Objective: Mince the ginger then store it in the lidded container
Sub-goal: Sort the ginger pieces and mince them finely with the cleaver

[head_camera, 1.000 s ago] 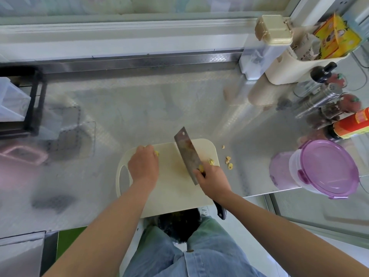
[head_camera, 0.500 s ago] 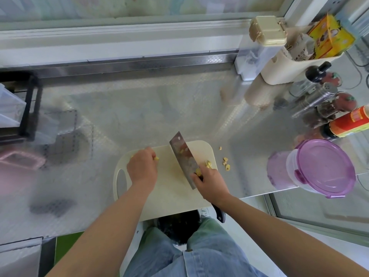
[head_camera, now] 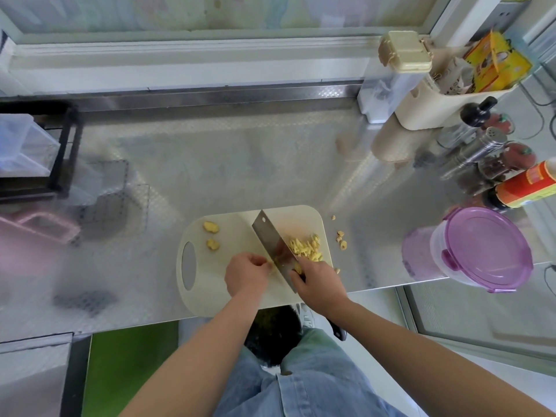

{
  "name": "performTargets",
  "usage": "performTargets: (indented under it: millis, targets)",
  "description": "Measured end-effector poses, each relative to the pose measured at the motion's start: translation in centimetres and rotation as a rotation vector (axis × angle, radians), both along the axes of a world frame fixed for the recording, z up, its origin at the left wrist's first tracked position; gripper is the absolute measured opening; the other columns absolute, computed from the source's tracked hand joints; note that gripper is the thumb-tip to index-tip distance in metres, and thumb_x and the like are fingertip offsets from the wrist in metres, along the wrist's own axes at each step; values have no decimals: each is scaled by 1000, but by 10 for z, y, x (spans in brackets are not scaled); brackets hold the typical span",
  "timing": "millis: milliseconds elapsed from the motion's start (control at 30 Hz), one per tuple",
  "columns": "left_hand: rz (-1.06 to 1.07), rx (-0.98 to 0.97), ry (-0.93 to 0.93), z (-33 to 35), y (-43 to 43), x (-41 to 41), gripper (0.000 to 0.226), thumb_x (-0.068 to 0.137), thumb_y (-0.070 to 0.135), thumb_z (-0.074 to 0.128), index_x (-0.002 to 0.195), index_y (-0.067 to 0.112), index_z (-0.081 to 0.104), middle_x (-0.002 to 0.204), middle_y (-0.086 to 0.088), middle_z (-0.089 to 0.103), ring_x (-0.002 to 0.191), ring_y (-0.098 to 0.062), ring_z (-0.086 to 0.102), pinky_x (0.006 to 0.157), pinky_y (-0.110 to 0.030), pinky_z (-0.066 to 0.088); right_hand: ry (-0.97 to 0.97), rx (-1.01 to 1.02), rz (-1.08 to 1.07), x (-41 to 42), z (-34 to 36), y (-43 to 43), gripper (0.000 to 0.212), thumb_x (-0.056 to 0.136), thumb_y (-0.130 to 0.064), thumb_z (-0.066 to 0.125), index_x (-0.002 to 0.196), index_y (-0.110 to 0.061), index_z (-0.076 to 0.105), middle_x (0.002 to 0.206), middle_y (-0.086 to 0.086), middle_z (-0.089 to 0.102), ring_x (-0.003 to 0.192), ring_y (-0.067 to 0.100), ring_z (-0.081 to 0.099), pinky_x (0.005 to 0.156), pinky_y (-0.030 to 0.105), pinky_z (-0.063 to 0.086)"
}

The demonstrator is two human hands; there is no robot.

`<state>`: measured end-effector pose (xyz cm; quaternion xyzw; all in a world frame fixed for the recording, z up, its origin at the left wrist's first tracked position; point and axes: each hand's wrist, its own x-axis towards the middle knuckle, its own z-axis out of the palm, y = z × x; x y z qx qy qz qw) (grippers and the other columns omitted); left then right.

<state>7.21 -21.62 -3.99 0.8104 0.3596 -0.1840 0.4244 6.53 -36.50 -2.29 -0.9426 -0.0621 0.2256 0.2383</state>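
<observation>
A cream cutting board [head_camera: 240, 299] lies at the steel counter's front edge. My right hand [head_camera: 320, 284] grips the cleaver [head_camera: 272, 245], blade down across the board. Right of the blade lies a heap of cut ginger strips [head_camera: 305, 249]. My left hand [head_camera: 246, 273] sits curled just left of the blade, pinching a small ginger bit that is mostly hidden. Two ginger slices [head_camera: 211, 234] lie at the board's back left. The clear container with the purple lid [head_camera: 486, 248] stands shut at the right.
A few ginger bits [head_camera: 341, 239] lie on the counter [head_camera: 225, 164] right of the board. Bottles, a shaker and a cream caddy [head_camera: 436, 106] crowd the back right. A black rack [head_camera: 60, 152] and a pink basket [head_camera: 36, 233] stand at the left.
My left hand came back from the board's far left corner to beside the blade, uncovering two slices. The cleaver and my right hand stayed over the ginger heap.
</observation>
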Motion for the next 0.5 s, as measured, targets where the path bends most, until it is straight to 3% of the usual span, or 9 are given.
performTargets:
  millis: [200,367,500]
  targets:
    - [51,17,16,-3,-5,-6,12,75,34,77,74,24,71,77,1,72,81,-19,67,66,-25,43,-39,-15,-49,-5,1,2,24,97,-33,44,81,-16,43,61,1,44,61,25,45,53,30,30]
    - [81,-4,17,-5,-5,-6,12,75,32,77,71,26,68,78,-1,73,83,-19,67,67,-24,43,-52,-58,-1,-3,-3,9,25,97,-40,42,89,-18,53,67,3,55,62,25,55,55,34,49]
    - [77,-6,22,-6,-5,-5,10,76,32,77,74,24,72,78,-1,73,82,-19,67,66,-23,42,-56,-80,27,-2,-3,8,27,98,-41,40,93,-18,54,70,4,58,65,26,57,57,36,50]
